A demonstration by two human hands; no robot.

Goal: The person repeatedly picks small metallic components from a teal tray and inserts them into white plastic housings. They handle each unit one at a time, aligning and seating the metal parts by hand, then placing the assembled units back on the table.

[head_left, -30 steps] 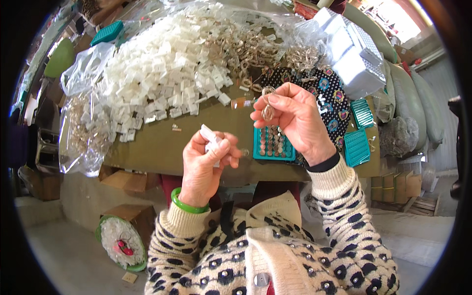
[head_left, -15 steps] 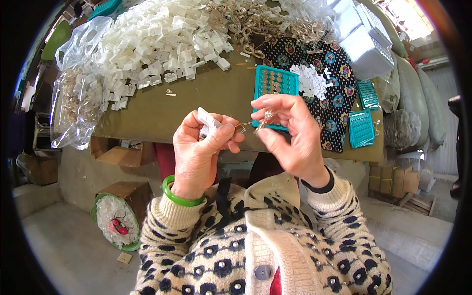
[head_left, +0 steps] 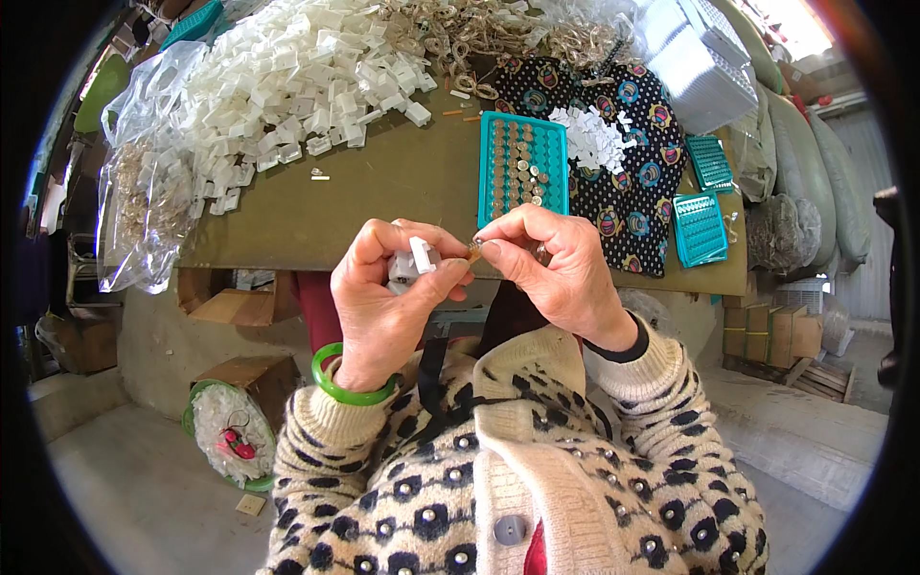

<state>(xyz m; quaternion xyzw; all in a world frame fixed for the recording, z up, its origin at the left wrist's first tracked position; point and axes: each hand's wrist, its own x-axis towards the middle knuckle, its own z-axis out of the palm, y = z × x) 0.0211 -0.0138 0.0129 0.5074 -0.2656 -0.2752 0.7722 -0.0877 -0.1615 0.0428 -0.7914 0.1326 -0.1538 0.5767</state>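
My left hand (head_left: 379,292) is closed around white plastic pieces (head_left: 424,257), with one thin edge standing up between thumb and fingers. Thumb and forefinger of my right hand (head_left: 563,278) pinch a small shiny wire-like bit (head_left: 474,247), close against the left fingertips; its exact kind is too small to make out. Just beyond the right hand lies a teal tray (head_left: 556,144) with rows of small round metallic discs (head_left: 513,158). To its right, small flat white pieces (head_left: 596,142) are heaped on a dark patterned cloth (head_left: 637,206).
A large heap of translucent white plastic cases (head_left: 297,91) covers the table's far left, beside a clear bag (head_left: 144,211). Coiled clear-gold wires (head_left: 470,34) lie at the back. Teal trays (head_left: 701,230) and stacked white trays (head_left: 704,72) stand right. Cardboard boxes (head_left: 771,331) sit below.
My right hand has come in to the left and down, its open fingers closing to a pinch by the left fingertips. More of the teal tray now shows.
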